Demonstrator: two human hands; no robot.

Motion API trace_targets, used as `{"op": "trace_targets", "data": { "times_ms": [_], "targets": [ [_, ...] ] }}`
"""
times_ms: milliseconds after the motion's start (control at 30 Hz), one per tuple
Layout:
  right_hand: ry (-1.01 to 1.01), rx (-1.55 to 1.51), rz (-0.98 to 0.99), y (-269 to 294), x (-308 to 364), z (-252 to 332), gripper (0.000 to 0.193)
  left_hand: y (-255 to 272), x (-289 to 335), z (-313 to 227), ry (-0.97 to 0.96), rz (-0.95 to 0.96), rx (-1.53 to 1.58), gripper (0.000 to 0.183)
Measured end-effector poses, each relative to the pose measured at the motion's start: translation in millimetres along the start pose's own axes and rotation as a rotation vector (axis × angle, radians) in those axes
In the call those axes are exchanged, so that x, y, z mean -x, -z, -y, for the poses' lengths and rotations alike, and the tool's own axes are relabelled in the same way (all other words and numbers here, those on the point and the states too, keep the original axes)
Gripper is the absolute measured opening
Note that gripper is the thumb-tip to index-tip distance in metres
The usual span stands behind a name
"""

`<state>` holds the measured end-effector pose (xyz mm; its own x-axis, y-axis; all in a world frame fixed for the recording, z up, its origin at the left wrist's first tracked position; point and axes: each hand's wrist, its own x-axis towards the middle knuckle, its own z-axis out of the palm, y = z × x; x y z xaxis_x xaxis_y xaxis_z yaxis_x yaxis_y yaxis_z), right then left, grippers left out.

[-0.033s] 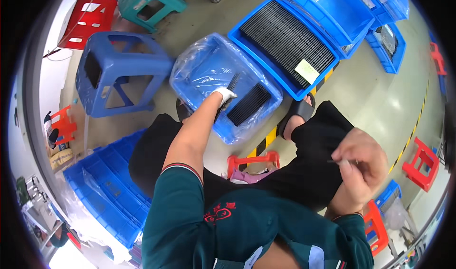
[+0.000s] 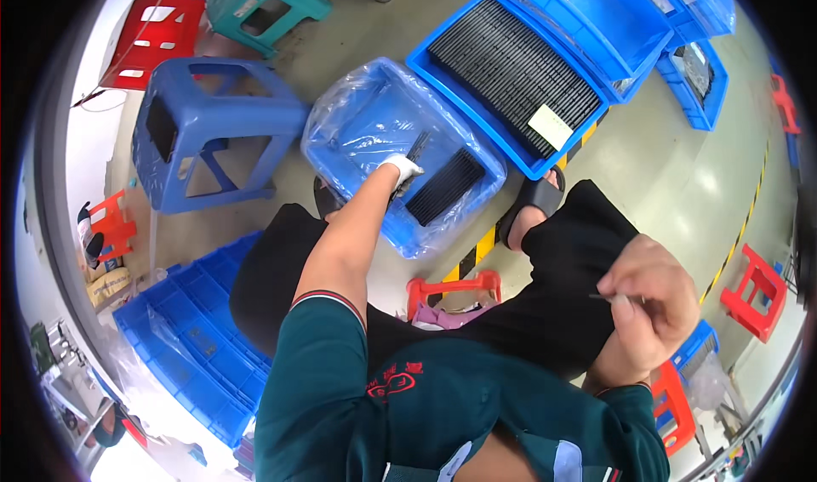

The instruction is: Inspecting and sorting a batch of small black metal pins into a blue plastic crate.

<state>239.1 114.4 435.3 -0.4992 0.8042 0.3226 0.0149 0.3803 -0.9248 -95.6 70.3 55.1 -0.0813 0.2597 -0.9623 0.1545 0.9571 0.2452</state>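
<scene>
My left hand [image 2: 402, 170], in a white glove, reaches into a blue bin [image 2: 323, 133] lined with clear plastic. It is closed around dark, narrow strips [image 2: 418, 145] that stick out past the fingers. Right beside it in the bin lies a block of black strips [image 2: 445, 186] packed side by side. My right hand [image 2: 651, 299] is bare and raised above my right thigh. Thumb and fingers pinch a small, thin piece [image 2: 598, 296]; only its dark tip shows, too little to name its kind.
Beyond the lined bin, a blue crate [image 2: 419, 59] holds rows of dark strips under a pale yellow paper [image 2: 551, 128]. Stacked blue crates [image 2: 634, 39] stand at the far right. A blue stool [image 2: 200, 99] is at left, blue crates [image 2: 200, 337] near left, a red stool [image 2: 455, 286] between my legs.
My right hand has shifted slightly to the right and nearer to me, still pinching the thin piece. My left hand stays in the bin with hardly any movement.
</scene>
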Motion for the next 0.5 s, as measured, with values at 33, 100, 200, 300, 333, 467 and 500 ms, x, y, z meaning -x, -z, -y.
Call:
{"op": "trace_targets", "data": {
  "times_ms": [33,100,200,300,333,467,500],
  "targets": [
    [0.031,0.015,0.01,1.3,-1.3,-1.0,0.015,-2.9,-14.7,2.8,0.025,-0.008,-0.043,0.026],
    [0.077,0.029,0.073,5.0,-3.4,-9.8,0.016,-11.3,-29.5,5.8,0.012,-0.05,-0.216,0.026],
    [0.041,0.002,0.146,12.5,-7.9,-13.4,0.017,-22.4,-48.8,7.5,0.01,-0.199,-0.616,0.035],
    [-0.037,-0.087,0.262,27.3,-15.5,-12.1,0.02,-27.8,-66.9,9.0,-0.009,-0.183,-0.708,0.042],
    [-0.065,-0.094,0.249,29.6,-15.8,-9.7,0.02,-30.9,-72.2,9.1,-0.035,-0.206,-0.727,0.045],
    [-0.114,-0.131,0.216,31.9,-14.6,-18.2,0.019,-64.4,-53.1,-39.5,0.018,-0.313,-0.636,0.034],
    [-0.102,-0.177,0.183,27.1,-14.2,-21.1,0.02,-64.4,-47.8,-41.2,0.057,-0.377,-0.615,0.032]
  ]
}}
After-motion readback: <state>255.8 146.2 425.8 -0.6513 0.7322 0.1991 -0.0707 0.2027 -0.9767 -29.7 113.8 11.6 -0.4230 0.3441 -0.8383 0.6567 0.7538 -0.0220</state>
